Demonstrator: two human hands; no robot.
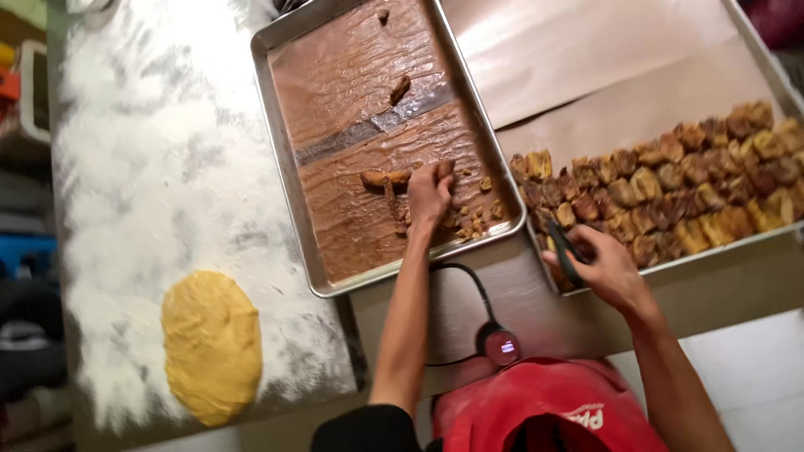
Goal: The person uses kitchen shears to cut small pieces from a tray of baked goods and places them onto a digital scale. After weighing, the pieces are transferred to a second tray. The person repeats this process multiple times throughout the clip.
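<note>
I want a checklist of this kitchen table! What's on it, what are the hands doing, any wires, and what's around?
Surface: floured worktop, white dust spread unevenly over it.
Job's things: metal tray lined with brown paper, holding a few fried pieces and crumbs; second tray with a big heap of fried pieces.
Clutter: flat yellow dough lying on the flour.
Hands: left hand rests on pieces in the near tray; right hand holds a dark tool at the second tray's edge.
Cables: black cable running to a round dark device.
Surroundings: pale floor tiles at right; blurred coloured things at left.
</note>
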